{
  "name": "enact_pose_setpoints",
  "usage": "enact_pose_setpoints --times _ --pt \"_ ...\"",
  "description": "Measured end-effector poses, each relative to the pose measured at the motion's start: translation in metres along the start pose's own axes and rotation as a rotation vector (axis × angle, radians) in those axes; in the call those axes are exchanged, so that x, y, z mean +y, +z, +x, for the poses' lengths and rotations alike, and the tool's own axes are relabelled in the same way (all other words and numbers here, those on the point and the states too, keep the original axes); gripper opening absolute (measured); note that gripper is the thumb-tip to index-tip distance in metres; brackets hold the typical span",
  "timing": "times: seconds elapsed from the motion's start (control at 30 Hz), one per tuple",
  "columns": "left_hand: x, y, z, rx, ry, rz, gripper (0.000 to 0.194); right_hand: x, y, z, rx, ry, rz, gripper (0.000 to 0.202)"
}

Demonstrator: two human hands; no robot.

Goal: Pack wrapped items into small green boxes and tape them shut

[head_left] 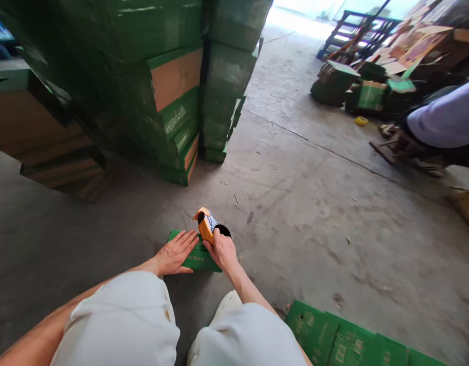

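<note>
- Our right grip [223, 250] was closed around an orange and grey tape dispenser [206, 229], its dark round part near the fingers; we could not tell whether the dispenser touched the box below it.
- Our left grip [176, 252] lay flat, fingers stretched out, on top of a small green box [204, 262] with pale printing.
- We had that box on the concrete floor [287, 223], just in front of us, with the dispenser over its far right part.
- Our knees, in white trousers [120, 325], stood on the near side, with a pale shoe [228, 303] between them.
- To our right, near the lower edge, we had flat green cardboard [356, 339] with pale printed marks.
- Beyond the box we faced tall stacks of green cartons [181, 119], some with brown sides; to the left we saw brown and green boxes [36, 122].
- Farther right, a dark crack [314, 142] crossed the floor, with a small yellow object [361, 121] beyond it.
- At the right edge we saw part of another person [443, 119] in pale lilac, near more green boxes [371, 95].
- Farthest off we made out a dark blue slatted frame [329, 43].
</note>
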State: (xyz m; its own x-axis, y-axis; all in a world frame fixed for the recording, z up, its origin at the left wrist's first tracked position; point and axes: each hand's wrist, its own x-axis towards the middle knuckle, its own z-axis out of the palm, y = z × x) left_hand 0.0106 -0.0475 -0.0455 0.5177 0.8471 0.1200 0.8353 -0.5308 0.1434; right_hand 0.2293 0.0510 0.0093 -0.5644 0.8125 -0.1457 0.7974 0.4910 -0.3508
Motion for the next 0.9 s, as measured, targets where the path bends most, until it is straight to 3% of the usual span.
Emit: enact_pose_setpoints --times 0.1,0.2,0.3,0.4,0.53,0.7,0.9 --pt "-0.003 -0.002 0.003 -0.016 0.013 -0.039 0.107 0.008 -0.002 -0.003 0.074 0.038 0.176 0.022" --pt "-0.007 -0.005 0.006 -0.024 0.018 -0.1 0.105 0.017 -0.021 -0.01 0.116 0.116 0.545 0.031" --pt "-0.011 -0.006 0.006 -0.027 0.022 -0.142 0.103 0.019 -0.048 -0.018 0.038 0.167 0.997 0.045" --pt "-0.014 -0.005 0.006 -0.025 0.024 -0.168 0.103 0.01 -0.061 -0.021 -0.109 0.197 1.239 0.061" --pt "-0.019 0.0 0.007 -0.008 0.031 -0.201 0.1 -0.002 -0.043 -0.019 -0.219 0.237 1.189 0.062" --pt "-0.015 0.007 -0.002 0.034 0.032 -0.172 0.102 0.0 -0.018 -0.02 -0.173 0.2 1.019 0.059" --pt "-0.006 0.024 -0.033 0.086 -0.067 -0.057 0.091 0.002 -0.022 -0.029 -0.122 0.158 0.893 0.053"
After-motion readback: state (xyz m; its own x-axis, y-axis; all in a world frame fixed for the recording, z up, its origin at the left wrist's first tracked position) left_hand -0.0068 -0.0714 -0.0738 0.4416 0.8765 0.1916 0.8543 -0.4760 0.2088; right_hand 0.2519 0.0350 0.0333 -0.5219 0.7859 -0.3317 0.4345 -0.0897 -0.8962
